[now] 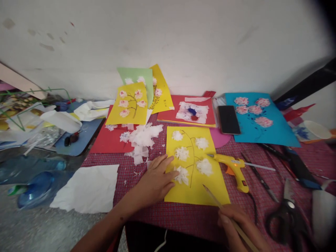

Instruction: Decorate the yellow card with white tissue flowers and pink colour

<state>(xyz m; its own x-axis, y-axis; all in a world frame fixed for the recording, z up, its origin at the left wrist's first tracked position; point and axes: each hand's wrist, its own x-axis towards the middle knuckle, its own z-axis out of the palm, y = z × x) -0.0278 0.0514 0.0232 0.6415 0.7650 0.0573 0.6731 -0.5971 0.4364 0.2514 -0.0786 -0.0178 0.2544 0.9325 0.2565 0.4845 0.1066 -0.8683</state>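
A yellow sheet (204, 192) lies flat on the table, with several white tissue-paper flowers (202, 143) on it joined by a thin brown drawn stem (194, 154). My left hand (160, 178) rests over the sheet's left edge, fingers spread, its fingertips at the lower left flower. In my right hand (236, 224), near the lower right corner, is a slender paintbrush (215, 199), its pointed tip slanting over the lower part of the sheet. Against the right edge lies a yellow glue gun (233, 164), its nozzle overlapping the paper.
Torn white tissue (143, 136) is heaped beyond my left hand. Finished flower pictures (128, 105) lean at the back, and a phone (229, 120) touches a blue picture (275, 129). Black scissors (288, 217) lie at right. A large white paper (86, 189) overhangs the table's left side.
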